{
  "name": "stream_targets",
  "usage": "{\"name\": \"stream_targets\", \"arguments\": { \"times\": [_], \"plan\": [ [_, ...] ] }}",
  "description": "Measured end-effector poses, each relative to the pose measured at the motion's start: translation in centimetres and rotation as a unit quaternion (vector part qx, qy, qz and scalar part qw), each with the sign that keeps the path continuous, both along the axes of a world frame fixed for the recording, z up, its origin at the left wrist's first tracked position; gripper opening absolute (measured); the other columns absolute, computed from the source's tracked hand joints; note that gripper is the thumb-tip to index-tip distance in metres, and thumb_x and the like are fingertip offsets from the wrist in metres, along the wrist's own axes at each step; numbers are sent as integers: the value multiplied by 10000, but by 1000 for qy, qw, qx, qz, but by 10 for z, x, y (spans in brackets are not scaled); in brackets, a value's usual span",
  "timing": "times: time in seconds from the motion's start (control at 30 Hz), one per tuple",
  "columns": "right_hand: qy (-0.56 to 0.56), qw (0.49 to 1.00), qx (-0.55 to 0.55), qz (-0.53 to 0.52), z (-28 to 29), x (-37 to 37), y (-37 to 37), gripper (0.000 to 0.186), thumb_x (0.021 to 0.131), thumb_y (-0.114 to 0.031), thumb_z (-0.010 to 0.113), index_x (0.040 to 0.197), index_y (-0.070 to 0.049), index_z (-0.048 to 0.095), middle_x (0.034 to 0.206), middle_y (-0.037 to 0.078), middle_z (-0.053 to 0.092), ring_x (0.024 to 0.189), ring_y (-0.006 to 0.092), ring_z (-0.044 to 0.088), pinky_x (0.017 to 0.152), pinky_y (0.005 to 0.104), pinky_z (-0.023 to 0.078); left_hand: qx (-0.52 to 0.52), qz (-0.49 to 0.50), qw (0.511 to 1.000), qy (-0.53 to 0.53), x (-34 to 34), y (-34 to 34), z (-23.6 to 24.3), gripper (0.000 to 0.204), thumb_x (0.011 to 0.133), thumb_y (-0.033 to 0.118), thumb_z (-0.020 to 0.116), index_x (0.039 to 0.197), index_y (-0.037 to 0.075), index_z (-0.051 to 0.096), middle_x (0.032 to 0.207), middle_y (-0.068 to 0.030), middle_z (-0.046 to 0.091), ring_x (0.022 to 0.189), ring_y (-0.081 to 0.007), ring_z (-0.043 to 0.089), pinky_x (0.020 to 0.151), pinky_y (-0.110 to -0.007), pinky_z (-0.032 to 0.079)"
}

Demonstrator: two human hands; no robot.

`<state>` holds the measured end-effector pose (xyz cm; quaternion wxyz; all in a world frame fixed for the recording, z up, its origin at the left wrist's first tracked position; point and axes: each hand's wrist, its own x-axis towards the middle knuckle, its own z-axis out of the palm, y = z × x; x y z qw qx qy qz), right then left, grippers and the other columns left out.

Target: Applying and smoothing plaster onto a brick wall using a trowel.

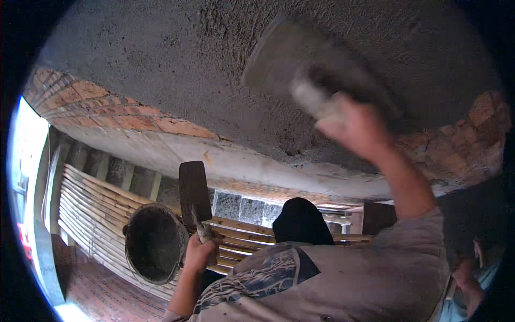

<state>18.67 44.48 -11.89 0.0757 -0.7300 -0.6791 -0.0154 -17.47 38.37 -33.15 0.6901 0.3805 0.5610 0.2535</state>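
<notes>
My right hand [357, 129] is closed round the handle of a plastering float [279, 59], blurred by motion. The float's wide flat blade lies against the wet grey mortar [161, 59] on the wall. Lower down, my left hand [201, 253] grips a trowel [194, 190] by its handle, the rectangular blade pointing up. I see no mortar load on that blade. A round dark bucket [181, 228] stands just left of my left hand, with grey residue inside.
Bare red brick [177, 127] borders the mortar, with more brick [461, 142] at right. Bamboo poles [102, 214] form a platform under me and the bucket. Below lies a brick-patterned floor [107, 292]. Another person's arm [469, 287] shows at the lower right.
</notes>
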Motion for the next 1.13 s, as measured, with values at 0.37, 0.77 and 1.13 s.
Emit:
{"name": "stream_targets", "arguments": {
  "times": [0.37, 0.77, 1.13],
  "plan": [
    [134, 983, -116, 51, -127, 22, -24, 198, 738, -224, 644, 805, -60, 557, 596, 76, 569, 445, 218, 474, 426, 354, 377, -11, 6, 999, -42, 28, 32, -13, 148, 716, 64, 606, 852, 28, 560, 653, -46, 548, 527, -118, 473, 483, -227, 382],
    [12, 995, -6, 98, -307, 75, 30, 368, 786, -417, 583, 836, -59, 515, 617, 145, 568, 525, 329, 549, 473, 429, 415, -7, -15, 999, -28, 71, 51, -49, 118, 737, 70, 608, 839, 43, 555, 648, -38, 542, 502, -112, 456, 470, -226, 367],
    [55, 995, -79, -42, -105, 92, 12, 350, 750, -318, 657, 902, -21, 551, 723, 136, 611, 585, 235, 581, 541, 382, 458, 0, -87, 996, 11, 75, 79, -43, 129, 743, 84, 611, 857, 46, 563, 654, -30, 543, 518, -109, 458, 487, -224, 369]
  ]
}}
